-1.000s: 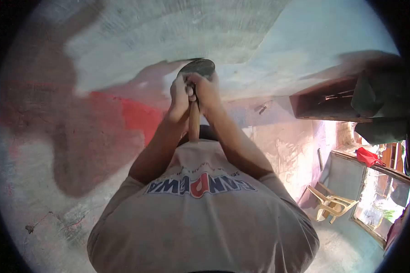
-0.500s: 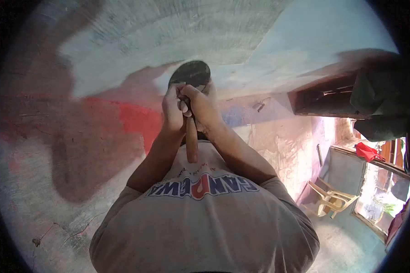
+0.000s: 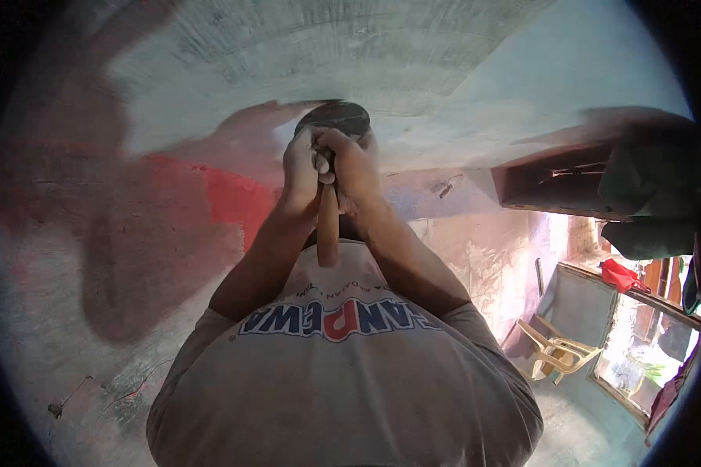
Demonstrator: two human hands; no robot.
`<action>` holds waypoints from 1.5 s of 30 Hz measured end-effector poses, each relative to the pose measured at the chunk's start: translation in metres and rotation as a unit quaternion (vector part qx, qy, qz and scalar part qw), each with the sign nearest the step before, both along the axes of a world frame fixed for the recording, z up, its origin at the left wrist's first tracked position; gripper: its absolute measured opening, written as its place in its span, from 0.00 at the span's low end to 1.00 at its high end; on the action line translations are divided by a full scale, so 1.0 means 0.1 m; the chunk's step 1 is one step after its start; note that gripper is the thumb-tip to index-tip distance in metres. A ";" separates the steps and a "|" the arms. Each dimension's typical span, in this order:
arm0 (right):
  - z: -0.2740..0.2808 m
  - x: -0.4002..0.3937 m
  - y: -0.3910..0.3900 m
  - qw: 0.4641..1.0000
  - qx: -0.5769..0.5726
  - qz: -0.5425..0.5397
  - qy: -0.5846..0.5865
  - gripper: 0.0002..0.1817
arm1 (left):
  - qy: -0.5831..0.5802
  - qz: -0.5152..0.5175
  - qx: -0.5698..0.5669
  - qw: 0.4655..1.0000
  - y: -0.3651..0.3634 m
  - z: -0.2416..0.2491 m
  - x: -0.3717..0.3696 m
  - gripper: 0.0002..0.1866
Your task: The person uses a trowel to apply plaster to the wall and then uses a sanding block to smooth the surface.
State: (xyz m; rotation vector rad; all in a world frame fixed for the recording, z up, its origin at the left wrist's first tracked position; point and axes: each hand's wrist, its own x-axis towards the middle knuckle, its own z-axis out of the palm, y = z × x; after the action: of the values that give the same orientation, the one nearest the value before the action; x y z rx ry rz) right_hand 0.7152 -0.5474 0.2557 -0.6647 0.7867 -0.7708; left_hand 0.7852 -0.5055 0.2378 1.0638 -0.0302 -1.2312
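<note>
My left hand (image 3: 301,167) and my right hand (image 3: 352,165) are closed together in front of my chest. A smooth wooden handle (image 3: 329,233) sticks out below the fingers, pointing back toward my shirt. Just beyond the knuckles is a dark, rounded, flat piece (image 3: 335,117), its far edge right at the pale plastered wall (image 3: 397,58). The fingers cover the middle, so I cannot tell whether the handle and the dark piece are one tool. The plaster ahead has streaky grey sweeps.
A red painted patch (image 3: 237,194) lies left of my arms, near my shadow. On the right are a dark recessed shelf (image 3: 553,183), a beige plastic chair (image 3: 557,350), a red cloth (image 3: 621,275) and a bright window opening (image 3: 639,350). A small fixture with wires (image 3: 445,187) is on the wall.
Both hands have shifted slightly up and right with the wooden handle and the dark piece. The dark piece looks flatter, more edge-on. The grip is unchanged.
</note>
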 end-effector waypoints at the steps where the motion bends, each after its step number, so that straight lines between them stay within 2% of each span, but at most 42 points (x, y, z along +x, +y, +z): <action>1: -0.06 -0.01 0.02 1.000 0.011 0.002 -0.009 0.08 | 0.006 0.003 0.021 1.000 -0.10 -0.17 0.08 0.15; 2: -0.12 -0.02 0.04 1.000 0.020 0.002 -0.018 0.08 | -0.019 -0.012 0.011 1.000 -0.06 -0.29 0.10 0.15; 4: -0.10 -0.02 0.03 0.999 0.036 -0.001 -0.038 0.08 | -0.069 -0.047 -0.009 0.996 0.03 -0.16 0.04 0.14; 5: 0.00 -0.04 0.10 0.998 0.030 -0.037 -0.049 0.07 | -0.036 0.005 0.010 0.999 0.06 -0.04 -0.03 0.14; 8: -0.11 -0.03 0.04 0.999 0.026 -0.024 -0.036 0.06 | -0.047 -0.030 -0.003 0.998 0.01 -0.14 0.03 0.15; 9: -0.17 0.00 0.00 0.999 -0.009 -0.027 -0.019 0.06 | -0.069 -0.032 0.020 0.997 -0.05 -0.18 0.04 0.15; 11: -0.20 -0.04 0.00 0.998 0.018 -0.018 -0.063 0.06 | -0.067 -0.026 0.031 0.997 -0.04 -0.20 0.02 0.15; 13: -0.04 -0.10 0.08 0.997 0.015 -0.013 -0.070 0.07 | -0.076 -0.024 0.010 0.997 0.07 -0.01 -0.06 0.15; 16: -0.08 -0.08 0.02 0.999 0.017 0.003 -0.044 0.06 | -0.037 -0.048 0.001 0.998 0.03 -0.04 -0.01 0.16; 17: -0.33 -0.02 -0.07 0.999 0.030 0.011 -0.037 0.05 | 0.006 -0.024 0.015 1.000 -0.06 -0.26 0.01 0.16; 21: 0.02 -0.15 0.08 0.998 0.010 -0.010 -0.068 0.05 | -0.045 -0.009 0.003 0.999 0.04 -0.15 -0.09 0.16; 24: -0.22 -0.07 -0.04 1.000 0.003 -0.008 -0.027 0.06 | -0.060 -0.001 0.020 0.998 -0.05 -0.26 -0.06 0.15; 25: -0.28 -0.06 -0.08 0.996 0.032 0.017 -0.087 0.06 | -0.023 0.015 0.031 0.999 -0.11 -0.27 -0.08 0.15; 26: -0.33 -0.10 -0.08 0.997 0.028 0.017 -0.075 0.06 | -0.017 0.014 0.026 0.999 -0.09 -0.25 -0.09 0.15; 29: 0.00 -0.17 0.03 0.998 0.002 -0.008 -0.058 0.05 | -0.012 0.013 -0.023 1.000 0.00 -0.07 -0.16 0.15; 32: -0.06 -0.16 -0.01 0.998 -0.012 0.001 -0.063 0.05 | -0.044 0.037 0.016 0.998 -0.04 -0.08 -0.16 0.16; 35: -0.04 -0.24 -0.02 0.997 0.002 0.034 -0.063 0.04 | -0.045 0.010 0.002 0.999 0.00 -0.07 -0.20 0.17; 38: 0.09 -0.27 0.05 0.997 -0.001 0.013 -0.070 0.05 | -0.035 0.018 -0.004 0.999 0.04 0.06 -0.25 0.17; 39: -0.07 -0.23 -0.03 0.997 0.000 0.032 -0.067 0.05 | -0.063 -0.027 -0.014 0.998 0.01 -0.07 -0.17 0.18; 42: -0.34 -0.16 -0.12 0.996 0.027 0.040 -0.079 0.04 | -0.015 0.021 -0.004 1.000 -0.08 -0.33 -0.13 0.19; 45: 0.09 -0.27 0.01 0.999 -0.006 0.018 -0.044 0.04 | -0.034 -0.003 -0.026 0.999 0.04 0.02 -0.24 0.17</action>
State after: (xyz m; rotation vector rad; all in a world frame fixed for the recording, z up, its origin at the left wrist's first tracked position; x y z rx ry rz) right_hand 0.6884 -0.5460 0.2643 -0.6488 0.6888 -0.7672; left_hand 0.7608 -0.5014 0.2395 1.0621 -0.1177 -1.1935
